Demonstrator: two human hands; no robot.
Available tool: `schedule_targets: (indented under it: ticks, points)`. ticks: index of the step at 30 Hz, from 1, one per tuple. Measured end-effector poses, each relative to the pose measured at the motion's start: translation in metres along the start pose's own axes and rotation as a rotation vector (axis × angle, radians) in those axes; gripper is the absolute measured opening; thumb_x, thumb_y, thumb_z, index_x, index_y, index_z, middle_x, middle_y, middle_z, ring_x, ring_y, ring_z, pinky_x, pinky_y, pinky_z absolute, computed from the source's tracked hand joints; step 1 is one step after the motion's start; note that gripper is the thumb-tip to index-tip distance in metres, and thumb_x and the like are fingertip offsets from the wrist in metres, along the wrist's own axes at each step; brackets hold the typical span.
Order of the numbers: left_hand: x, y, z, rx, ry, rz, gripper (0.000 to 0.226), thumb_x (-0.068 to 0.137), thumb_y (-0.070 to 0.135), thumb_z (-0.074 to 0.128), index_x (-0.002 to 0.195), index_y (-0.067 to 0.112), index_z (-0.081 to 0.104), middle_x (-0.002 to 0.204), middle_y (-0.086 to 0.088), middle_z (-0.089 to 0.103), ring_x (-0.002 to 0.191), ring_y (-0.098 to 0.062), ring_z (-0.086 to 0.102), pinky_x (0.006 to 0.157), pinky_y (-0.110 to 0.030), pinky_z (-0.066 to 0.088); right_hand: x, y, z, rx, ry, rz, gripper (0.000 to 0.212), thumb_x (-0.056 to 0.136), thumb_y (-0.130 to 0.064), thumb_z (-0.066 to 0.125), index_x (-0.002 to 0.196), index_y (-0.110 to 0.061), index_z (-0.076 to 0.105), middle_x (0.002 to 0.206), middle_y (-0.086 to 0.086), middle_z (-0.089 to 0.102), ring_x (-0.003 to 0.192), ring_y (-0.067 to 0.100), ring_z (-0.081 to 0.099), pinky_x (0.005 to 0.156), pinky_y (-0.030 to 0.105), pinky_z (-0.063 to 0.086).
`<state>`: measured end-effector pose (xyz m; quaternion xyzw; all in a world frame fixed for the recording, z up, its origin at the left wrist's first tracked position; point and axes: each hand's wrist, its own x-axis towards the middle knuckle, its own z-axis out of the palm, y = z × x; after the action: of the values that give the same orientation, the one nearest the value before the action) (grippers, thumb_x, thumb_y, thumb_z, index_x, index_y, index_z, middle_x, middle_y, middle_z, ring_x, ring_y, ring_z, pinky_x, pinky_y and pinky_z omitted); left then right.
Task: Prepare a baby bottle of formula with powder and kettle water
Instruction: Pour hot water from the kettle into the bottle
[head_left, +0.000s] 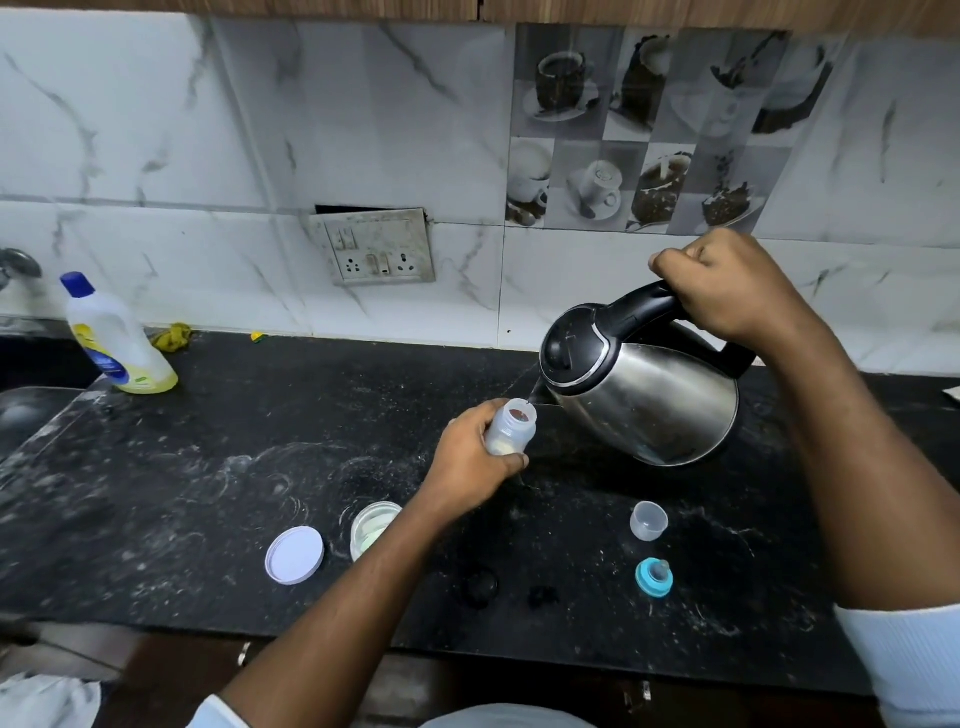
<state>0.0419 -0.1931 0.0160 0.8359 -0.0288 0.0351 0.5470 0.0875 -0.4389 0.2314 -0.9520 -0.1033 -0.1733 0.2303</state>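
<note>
At the middle of the desk (234, 441) the left hand (470, 462) has its fingers (514, 460) curled round the open baby bottle (511, 428). The right hand (727, 288) grips the handle of the tilted kettle (644, 400), whose spout is just above the bottle's mouth. The powder jar (371, 527) stands near the front edge.

Kettle (644, 395) tilts right of the bottle (511, 428); nipple ring (654, 578) nearer, lid (294, 555) left.

Black speckled stone worktop (249, 447), smeared with white dust. Wall behind: white marble-pattern tiles (156, 130), grey veins. 1 grey picture-tile panel (649, 135) of cups and desserts, upper right. Grubby socket plate (376, 249) mid-wall, dark gap above it. Wooden cabinet underside (311, 8) along the top edge.
</note>
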Motion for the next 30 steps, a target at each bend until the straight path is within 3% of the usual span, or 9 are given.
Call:
schedule_targets:
  ticks: [7,10,16,22,30]
  points:
    - [0.0,-0.004,0.001,-0.007,-0.011,0.003,0.066,0.075,0.015,0.092,0.135,0.029,0.067,0.126,0.011,0.072,0.113,-0.011,0.069,0.102,-0.039,0.058,0.003,-0.001,-0.001,-0.028,0.007,-0.001,0.048,0.094,-0.029,0.053,0.055,-0.011,0.03,0.061,0.016,0.027,0.056,0.029,0.03,0.055,0.052,0.037]
    - [0.0,-0.005,0.003,-0.01,-0.011,0.003,0.062,0.075,0.014,0.092,0.129,0.033,0.068,0.124,0.011,0.073,0.112,-0.011,0.069,0.1,-0.037,0.058,0.005,0.001,0.001,-0.034,-0.002,-0.012,0.048,0.094,-0.029,0.053,0.055,-0.011,0.029,0.06,0.016,0.025,0.056,0.029,0.028,0.053,0.046,0.03]
    - [0.002,-0.004,0.008,-0.018,-0.009,0.003,0.062,0.075,0.013,0.091,0.129,0.033,0.069,0.119,0.012,0.074,0.107,-0.009,0.07,0.092,-0.029,0.057,0.006,0.005,0.003,-0.046,-0.014,-0.011,0.051,0.094,-0.027,0.053,0.057,-0.002,0.03,0.059,0.018,0.027,0.055,0.029,0.029,0.053,0.041,0.026]
    - [0.002,-0.001,0.009,-0.01,-0.017,0.006,0.061,0.077,0.011,0.091,0.129,0.033,0.068,0.118,0.013,0.073,0.105,-0.004,0.069,0.085,-0.019,0.052,0.007,0.006,0.002,-0.05,-0.02,-0.008,0.048,0.094,-0.026,0.053,0.054,-0.009,0.032,0.059,0.017,0.026,0.054,0.028,0.028,0.053,0.042,0.027]
    - [0.003,-0.004,0.013,-0.008,-0.009,0.011,0.06,0.076,0.013,0.091,0.129,0.03,0.069,0.119,0.01,0.073,0.105,-0.009,0.069,0.087,-0.027,0.057,0.008,0.008,0.0,-0.073,-0.026,-0.021,0.049,0.094,-0.026,0.053,0.054,-0.011,0.029,0.059,0.013,0.023,0.055,0.028,0.026,0.053,0.041,0.023]
